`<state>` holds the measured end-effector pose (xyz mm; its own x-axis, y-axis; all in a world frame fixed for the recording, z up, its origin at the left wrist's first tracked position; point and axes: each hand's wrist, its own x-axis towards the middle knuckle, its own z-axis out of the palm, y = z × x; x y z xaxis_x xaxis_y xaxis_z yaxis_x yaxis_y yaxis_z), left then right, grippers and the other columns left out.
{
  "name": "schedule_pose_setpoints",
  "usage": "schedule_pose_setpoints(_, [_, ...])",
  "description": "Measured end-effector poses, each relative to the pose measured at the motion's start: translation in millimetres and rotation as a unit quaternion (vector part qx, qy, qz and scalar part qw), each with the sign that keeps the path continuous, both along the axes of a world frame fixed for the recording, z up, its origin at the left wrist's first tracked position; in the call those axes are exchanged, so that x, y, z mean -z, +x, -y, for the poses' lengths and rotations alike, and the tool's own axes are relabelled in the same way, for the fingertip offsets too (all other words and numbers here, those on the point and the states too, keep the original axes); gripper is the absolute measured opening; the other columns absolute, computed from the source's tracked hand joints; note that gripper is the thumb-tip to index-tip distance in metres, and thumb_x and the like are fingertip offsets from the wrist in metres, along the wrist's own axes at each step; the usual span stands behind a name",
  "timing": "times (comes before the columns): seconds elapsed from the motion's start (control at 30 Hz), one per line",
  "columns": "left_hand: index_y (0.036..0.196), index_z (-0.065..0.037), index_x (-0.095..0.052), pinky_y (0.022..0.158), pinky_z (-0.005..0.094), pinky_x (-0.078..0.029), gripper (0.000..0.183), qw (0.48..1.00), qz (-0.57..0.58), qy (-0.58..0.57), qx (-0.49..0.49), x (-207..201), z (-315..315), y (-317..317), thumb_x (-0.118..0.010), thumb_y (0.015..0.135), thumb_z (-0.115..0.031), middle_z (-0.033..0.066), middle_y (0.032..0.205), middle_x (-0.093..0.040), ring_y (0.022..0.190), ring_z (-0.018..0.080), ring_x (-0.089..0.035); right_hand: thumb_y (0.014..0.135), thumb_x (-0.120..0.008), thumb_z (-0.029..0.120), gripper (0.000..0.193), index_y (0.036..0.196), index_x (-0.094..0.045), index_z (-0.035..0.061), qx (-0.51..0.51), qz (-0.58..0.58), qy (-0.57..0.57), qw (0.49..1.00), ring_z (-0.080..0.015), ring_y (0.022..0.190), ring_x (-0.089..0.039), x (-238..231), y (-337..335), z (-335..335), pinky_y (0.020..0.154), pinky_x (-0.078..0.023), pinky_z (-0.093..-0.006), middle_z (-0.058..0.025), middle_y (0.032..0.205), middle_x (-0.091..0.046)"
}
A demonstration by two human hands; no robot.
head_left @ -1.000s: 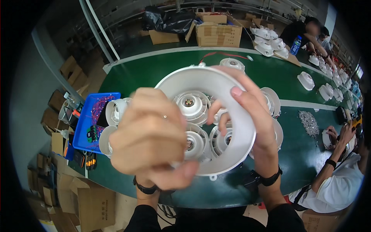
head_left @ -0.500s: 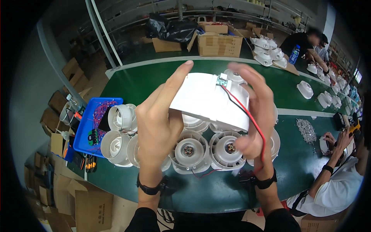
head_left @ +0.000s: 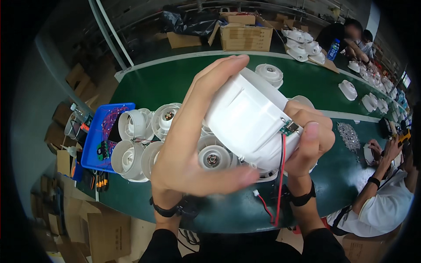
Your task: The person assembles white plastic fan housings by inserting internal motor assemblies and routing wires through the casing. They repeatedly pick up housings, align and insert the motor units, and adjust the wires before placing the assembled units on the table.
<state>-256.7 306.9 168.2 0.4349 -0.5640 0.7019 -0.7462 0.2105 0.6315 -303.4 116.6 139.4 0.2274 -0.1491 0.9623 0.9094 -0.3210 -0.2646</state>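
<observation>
A white plastic fan housing [head_left: 245, 116] is raised above the table, tilted, between my two hands. My left hand [head_left: 184, 140] wraps round its left side, fingers over the top and the blurred thumb below. My right hand [head_left: 313, 131] grips its right side with bent fingers, the thumb next to a small green circuit board [head_left: 290, 128]. A red wire [head_left: 279, 193] and a black one hang from that board. A white plug [head_left: 256, 193] shows at a lower end of the wires. Beneath my hands stand several similar fan housings [head_left: 131, 160], some with motors showing.
A blue tray [head_left: 94, 144] with wires and green boards lies at the left, near orange-handled tools [head_left: 102, 182]. At the right are a pile of small metal parts [head_left: 348, 136] and a co-worker's hands [head_left: 388, 151]. Cardboard boxes [head_left: 246, 38] stand at the back.
The housing has turned, bringing its board from the top to the lower right. My left hand now reaches round its side, and my right fingers have bent in. The wires now hang straight down.
</observation>
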Motion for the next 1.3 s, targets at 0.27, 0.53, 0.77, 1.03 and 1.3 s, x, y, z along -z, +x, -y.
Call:
schedule_pose_setpoints(0.27, [0.147,0.007,-0.037,0.115,0.0379,-0.032,0.097,0.995,-0.090,-0.026,-0.012,-1,8,-9,-0.071,0.070,-0.041,0.0221,0.149,-0.044,0.137,0.0311,-0.046,0.084,-0.053,0.004,0.030,0.057,-0.042,-0.0012,0.030,-0.008,-0.023,0.999,-0.0169,0.041,-0.033,0,2,3,0.042,-0.022,-0.0330,-0.0061,0.050,-0.038])
schedule_pose_setpoints(0.53, [0.142,0.008,-0.045,0.114,0.0393,-0.035,0.056,0.993,-0.105,-0.052,0.008,-1,3,0,-0.045,0.097,-0.026,0.0255,0.148,-0.047,0.136,0.0309,-0.049,0.094,-0.047,0.017,0.042,0.058,-0.036,-0.0010,0.032,-0.039,-0.052,0.997,-0.0158,0.046,-0.032,-4,-6,7,0.047,-0.023,-0.0344,-0.0055,0.052,-0.038])
schedule_pose_setpoints(0.77, [0.136,0.006,-0.051,0.111,0.0393,-0.038,0.048,0.998,0.013,0.067,0.005,-7,-17,5,-0.056,0.095,-0.018,0.0247,0.141,-0.053,0.131,0.0316,-0.053,0.083,-0.057,0.004,0.029,0.057,-0.043,0.0012,-0.012,-0.064,-0.061,0.996,-0.0179,0.040,-0.034,-4,-4,18,0.041,-0.022,-0.0334,-0.0046,0.051,-0.036])
schedule_pose_setpoints(1.03, [0.109,0.002,-0.063,0.073,0.0392,-0.051,0.049,0.896,0.029,0.424,0.129,-20,-66,-5,-0.086,0.076,-0.027,0.0161,0.102,-0.066,0.087,0.0331,-0.066,0.081,-0.072,0.006,0.010,0.087,-0.071,-0.0020,-0.254,-0.286,-0.306,0.872,-0.0244,0.049,-0.053,-21,-15,5,0.047,-0.038,-0.0317,-0.0110,0.062,-0.060])
schedule_pose_setpoints(1.3, [0.128,0.000,-0.057,0.081,0.0395,-0.053,0.054,0.964,0.048,0.256,-0.053,-8,-87,-1,-0.079,0.083,-0.022,0.0190,0.123,-0.060,0.098,0.0330,-0.066,0.082,-0.079,0.018,0.026,0.095,-0.071,-0.0032,-0.181,-0.387,-0.473,0.771,-0.0314,0.074,-0.064,-60,-13,-2,0.066,-0.049,-0.0385,-0.0149,0.080,-0.068])
